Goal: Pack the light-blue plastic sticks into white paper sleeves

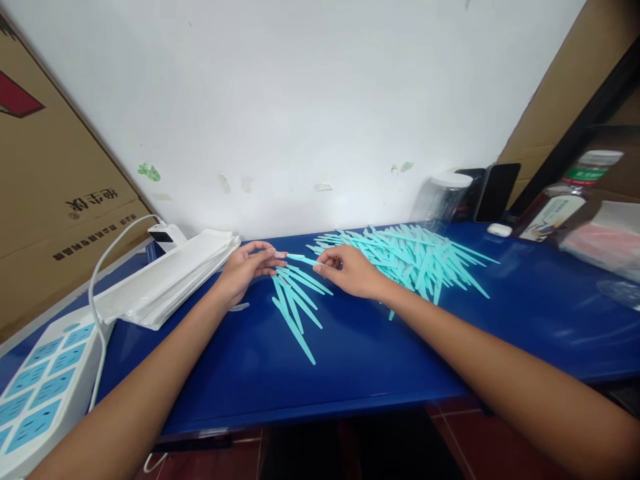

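Between my two hands is a slim turquoise stick (303,259), shaped like an eyebrow razor. My right hand (350,269) pinches its tapered end between thumb and fingers. At the other end, my left hand (249,268) is closed on a small pale, translucent piece that looks like a blade cap; its exact outline is hard to make out. Below my left fingers, several similar turquoise sticks (295,303) lie fanned out on the blue table. A big heap of them (413,257) lies beyond my right hand. One small clear cap (239,307) rests by my left wrist.
A stack of white paper bags (170,283), a power strip (47,380) with a white cable and a cardboard box (60,173) stand left. A clear jar (443,200), dark phone (497,192), white earbud case (499,230) and bottle (560,207) stand back right. A white wall (310,100) closes the rear.
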A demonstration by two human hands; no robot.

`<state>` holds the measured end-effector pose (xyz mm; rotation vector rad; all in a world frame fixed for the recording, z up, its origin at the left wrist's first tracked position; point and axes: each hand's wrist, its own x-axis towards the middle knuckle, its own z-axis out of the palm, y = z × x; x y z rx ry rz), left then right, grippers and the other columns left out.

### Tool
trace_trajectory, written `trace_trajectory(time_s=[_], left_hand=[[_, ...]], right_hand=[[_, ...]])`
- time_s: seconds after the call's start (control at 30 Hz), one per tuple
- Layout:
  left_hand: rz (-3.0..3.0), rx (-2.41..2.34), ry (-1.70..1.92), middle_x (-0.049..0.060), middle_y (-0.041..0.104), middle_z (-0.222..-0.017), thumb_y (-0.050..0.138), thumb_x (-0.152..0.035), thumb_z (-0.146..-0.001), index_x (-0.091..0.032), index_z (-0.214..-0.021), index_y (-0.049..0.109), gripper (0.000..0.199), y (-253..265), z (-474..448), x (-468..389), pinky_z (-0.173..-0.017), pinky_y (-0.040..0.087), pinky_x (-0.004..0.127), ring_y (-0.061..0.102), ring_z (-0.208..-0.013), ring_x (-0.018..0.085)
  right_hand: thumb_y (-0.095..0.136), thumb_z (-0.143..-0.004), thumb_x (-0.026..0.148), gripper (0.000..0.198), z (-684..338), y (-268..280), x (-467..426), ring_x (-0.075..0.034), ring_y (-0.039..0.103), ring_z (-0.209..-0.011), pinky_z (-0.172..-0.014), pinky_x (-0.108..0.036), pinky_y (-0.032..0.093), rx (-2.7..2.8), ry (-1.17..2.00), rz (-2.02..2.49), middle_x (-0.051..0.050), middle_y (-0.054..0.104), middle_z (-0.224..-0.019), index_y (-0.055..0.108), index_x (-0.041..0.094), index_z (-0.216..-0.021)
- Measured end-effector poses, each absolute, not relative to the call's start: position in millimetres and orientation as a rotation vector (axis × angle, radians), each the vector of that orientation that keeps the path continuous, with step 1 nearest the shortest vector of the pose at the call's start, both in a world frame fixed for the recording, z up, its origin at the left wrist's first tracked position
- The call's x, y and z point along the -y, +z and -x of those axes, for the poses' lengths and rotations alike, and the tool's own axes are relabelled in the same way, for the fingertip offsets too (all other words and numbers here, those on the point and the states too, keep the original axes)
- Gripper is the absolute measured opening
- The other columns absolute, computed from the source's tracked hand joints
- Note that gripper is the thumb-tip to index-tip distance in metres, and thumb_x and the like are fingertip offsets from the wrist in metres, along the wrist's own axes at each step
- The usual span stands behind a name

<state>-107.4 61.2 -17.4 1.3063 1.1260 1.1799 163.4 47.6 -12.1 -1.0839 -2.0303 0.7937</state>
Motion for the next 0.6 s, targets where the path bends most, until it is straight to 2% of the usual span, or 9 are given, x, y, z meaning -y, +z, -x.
trace_trajectory(time_s=[0.2, 0.4, 0.6], left_hand=[[-1.379, -1.050, 1.151, 0.015, 0.079, -0.118, 0.088, -0.043, -0.084, -0.017, -0.101, 0.067, 0.038, -19.1, 104.3, -58.9, -0.077, 0.063, 0.029, 0.080, -0.100, 0.026], [-1.407, -1.042, 1.138, 0.013, 0.082, -0.109, 0.089, -0.043, -0.083, -0.018, -0.100, 0.070, 0.036, -20.1, 105.2, -58.2, -0.077, 0.060, 0.029, 0.080, -0.096, 0.025], [-1.389, -1.088, 1.188, 0.012, 0.082, -0.106, 0.092, -0.043, -0.078, -0.017, -0.100, 0.072, 0.039, -15.8, 106.8, -59.0, -0.077, 0.059, 0.029, 0.080, -0.097, 0.025]], right_hand=[[0.069, -0.091, 0.035, 0.021, -163.7, -13.2, -49.1, -0.013, 0.053, -0.063, -0.062, -0.028, 0.039, 2.012, 0.860, 1.030, 0.001, 0.065, -0.068, 0.074, 0.017, -0.082], [0.068, -0.090, 0.035, 0.022, -164.3, -9.1, -48.4, -0.016, 0.060, -0.074, -0.076, -0.031, 0.046, 1.949, 0.890, 1.022, -0.001, 0.069, -0.075, 0.075, 0.018, -0.078], [0.070, -0.087, 0.036, 0.022, -167.8, -3.7, -48.0, -0.017, 0.060, -0.076, -0.081, -0.033, 0.046, 1.904, 0.843, 1.068, -0.001, 0.069, -0.076, 0.074, 0.018, -0.077]])
